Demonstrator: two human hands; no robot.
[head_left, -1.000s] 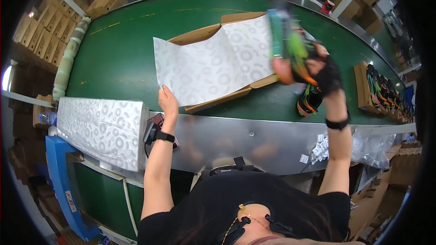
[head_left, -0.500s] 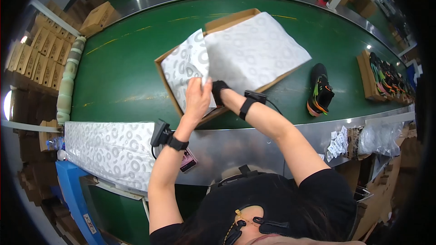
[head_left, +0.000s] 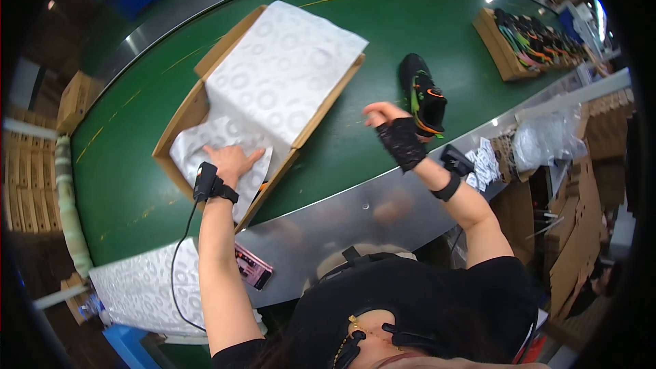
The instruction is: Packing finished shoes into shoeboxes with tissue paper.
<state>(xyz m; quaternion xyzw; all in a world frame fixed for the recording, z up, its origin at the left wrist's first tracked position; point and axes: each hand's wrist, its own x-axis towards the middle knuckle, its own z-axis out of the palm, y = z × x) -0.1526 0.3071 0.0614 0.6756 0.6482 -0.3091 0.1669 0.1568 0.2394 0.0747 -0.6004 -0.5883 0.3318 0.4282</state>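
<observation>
My left hand (head_left: pixel 231 162) lies with fingers spread on white patterned tissue paper (head_left: pixel 217 135) in a cardboard box (head_left: pixel 179 119). A dark and orange bit of something shows at the edge of that paper; the rest is covered. Another sheet of the same paper (head_left: pixel 287 68) spreads over the box's far right side and its rim. My right hand (head_left: pixel 398 135), in a black fingerless glove, is in the air above the green surface with nothing in it, its fingers stretched out. Just beyond it stands a black shoe (head_left: pixel 424 92) with orange and green trim.
A carton (head_left: pixel 504 51) of several colourful shoes stands at the far right. Small white packets (head_left: pixel 484 166) and clear plastic bags (head_left: pixel 550 138) lie on the near right. A phone (head_left: pixel 254 268) and a stack of patterned paper (head_left: pixel 147 283) are at the near left.
My right hand has left the box and moved right, close to the shoe. The left hand has gone from gripping the raised paper to pressing it down flat. The view has swung right.
</observation>
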